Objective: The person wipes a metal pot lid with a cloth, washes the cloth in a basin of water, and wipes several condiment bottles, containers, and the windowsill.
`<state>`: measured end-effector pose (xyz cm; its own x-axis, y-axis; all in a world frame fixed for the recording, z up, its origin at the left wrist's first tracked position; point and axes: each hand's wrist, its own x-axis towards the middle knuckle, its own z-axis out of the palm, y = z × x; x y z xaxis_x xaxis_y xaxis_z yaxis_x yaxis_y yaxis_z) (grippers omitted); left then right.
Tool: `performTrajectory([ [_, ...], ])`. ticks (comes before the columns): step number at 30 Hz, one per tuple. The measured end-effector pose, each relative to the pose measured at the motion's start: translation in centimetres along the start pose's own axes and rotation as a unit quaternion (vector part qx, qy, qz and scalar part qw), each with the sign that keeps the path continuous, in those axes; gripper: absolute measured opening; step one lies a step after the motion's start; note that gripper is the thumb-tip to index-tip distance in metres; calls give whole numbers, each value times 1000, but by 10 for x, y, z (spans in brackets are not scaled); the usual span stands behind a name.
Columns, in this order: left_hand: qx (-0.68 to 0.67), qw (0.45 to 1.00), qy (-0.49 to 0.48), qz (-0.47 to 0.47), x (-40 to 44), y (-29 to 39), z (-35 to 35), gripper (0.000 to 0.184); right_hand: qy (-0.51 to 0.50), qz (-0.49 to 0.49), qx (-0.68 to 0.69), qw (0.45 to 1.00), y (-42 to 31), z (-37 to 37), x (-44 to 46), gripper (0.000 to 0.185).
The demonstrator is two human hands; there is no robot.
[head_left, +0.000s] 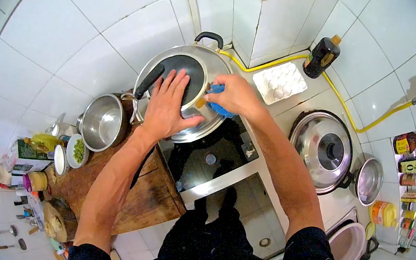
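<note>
A large steel wok with a black loop handle sits on the cooker at the back. Within its rim lies a round, dark-centred piece with a pale edge; whether it is a pan or a lid I cannot tell. A black handle slants at its left side. My left hand rests on the dark surface with its fingers stretched out. At the right edge of the pale rim, my right hand is closed around a blue cloth. The cloth is partly hidden by the fingers.
On the left, a steel pot and a bowl of chopped greens stand by a wooden board. To the right are an egg tray, a dark bottle, a yellow hose and a lidded pan.
</note>
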<state>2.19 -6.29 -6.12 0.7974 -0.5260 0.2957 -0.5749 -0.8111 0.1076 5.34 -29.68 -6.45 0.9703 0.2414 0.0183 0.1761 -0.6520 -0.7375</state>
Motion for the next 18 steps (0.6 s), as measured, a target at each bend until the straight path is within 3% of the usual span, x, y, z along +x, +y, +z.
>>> performTrajectory([
  [8,-2,1000,-6,2,1,-2,-1,108,-42,-45,31,998,7,-18,-2,42],
  [10,0,1000,-3,0,1,-2,0,108,-3,-41,25,999,15,-9,-3,47],
  [14,2,1000,7,7,1,0,1,108,-34,9,-3,999,13,0,-5,42],
  [18,4,1000,2,1,1,3,0,108,-3,17,15,1000,17,7,-8,45],
])
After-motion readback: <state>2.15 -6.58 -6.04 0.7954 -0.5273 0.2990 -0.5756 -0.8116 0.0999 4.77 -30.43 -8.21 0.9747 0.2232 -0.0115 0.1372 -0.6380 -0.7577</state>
